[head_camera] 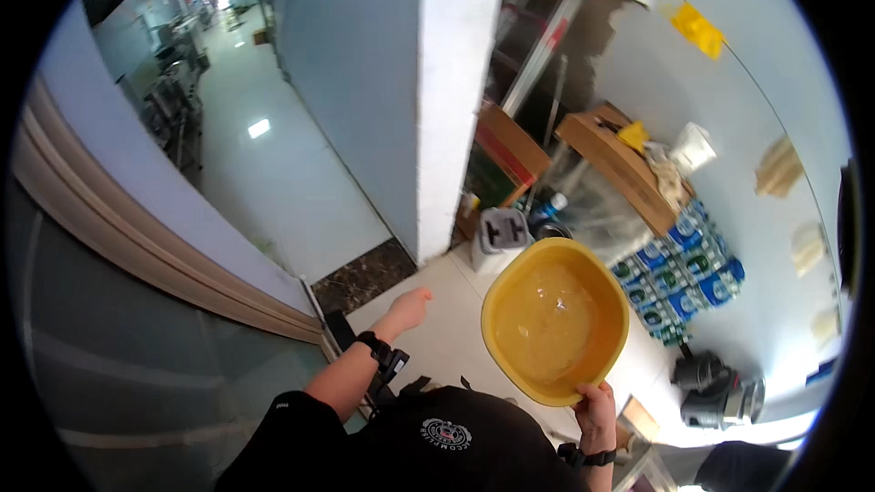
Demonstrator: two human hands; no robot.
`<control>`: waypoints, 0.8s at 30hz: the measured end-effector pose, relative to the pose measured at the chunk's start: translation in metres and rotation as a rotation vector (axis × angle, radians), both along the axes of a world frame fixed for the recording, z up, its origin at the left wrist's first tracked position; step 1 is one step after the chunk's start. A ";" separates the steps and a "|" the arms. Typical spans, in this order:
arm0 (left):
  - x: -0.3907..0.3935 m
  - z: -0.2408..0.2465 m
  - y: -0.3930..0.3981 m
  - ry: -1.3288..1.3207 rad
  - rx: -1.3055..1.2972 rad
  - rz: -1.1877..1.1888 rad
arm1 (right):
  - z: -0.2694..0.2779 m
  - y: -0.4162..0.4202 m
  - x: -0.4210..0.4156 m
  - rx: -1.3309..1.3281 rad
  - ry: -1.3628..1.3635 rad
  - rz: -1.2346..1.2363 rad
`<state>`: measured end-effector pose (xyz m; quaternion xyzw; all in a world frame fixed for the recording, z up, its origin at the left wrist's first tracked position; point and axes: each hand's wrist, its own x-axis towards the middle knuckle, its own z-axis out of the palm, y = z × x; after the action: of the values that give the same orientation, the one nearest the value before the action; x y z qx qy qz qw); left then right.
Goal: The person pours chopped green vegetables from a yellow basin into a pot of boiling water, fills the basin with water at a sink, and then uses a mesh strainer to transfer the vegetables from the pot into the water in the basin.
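Note:
A yellow plastic basin [555,321] is held out in front of me at the right. My right hand [596,404] grips its near rim, with the thumb over the edge. Bright glints show on the basin's bottom, where there looks to be some clear liquid. My left hand [408,309] is off the basin, out to its left above the floor tiles. Its fingers are curled together and nothing shows in them; their inner side is hidden. Both wrists wear black bands.
Beyond the basin stands a white lidded bucket [502,239]. Cardboard boxes [618,167], an aluminium ladder [540,48] and shrink-wrapped bottle packs [683,270] line the right wall. A black bag [707,383] lies lower right. At left, a dark stone threshold [366,277] leads into a corridor [273,171].

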<state>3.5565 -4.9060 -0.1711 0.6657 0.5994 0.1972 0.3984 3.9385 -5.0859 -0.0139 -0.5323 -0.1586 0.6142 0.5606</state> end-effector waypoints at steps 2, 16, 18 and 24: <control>-0.037 -0.014 -0.003 0.116 0.003 0.045 | 0.001 0.041 -0.038 -0.017 -0.053 0.080; -0.264 -0.084 0.099 0.442 -0.219 -0.078 | -0.012 0.338 -0.302 -0.052 -0.062 0.622; -0.323 -0.141 0.137 0.489 -0.075 -0.049 | -0.014 0.378 -0.349 -0.042 -0.023 0.661; -0.469 -0.112 0.228 0.382 -0.373 -0.019 | -0.008 0.509 -0.466 -0.042 0.001 0.720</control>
<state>3.0877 -4.6777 -0.2835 0.6116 0.6833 -0.0497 0.3958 3.4722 -4.5769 -0.0215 -0.4534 -0.3230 0.7757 0.2974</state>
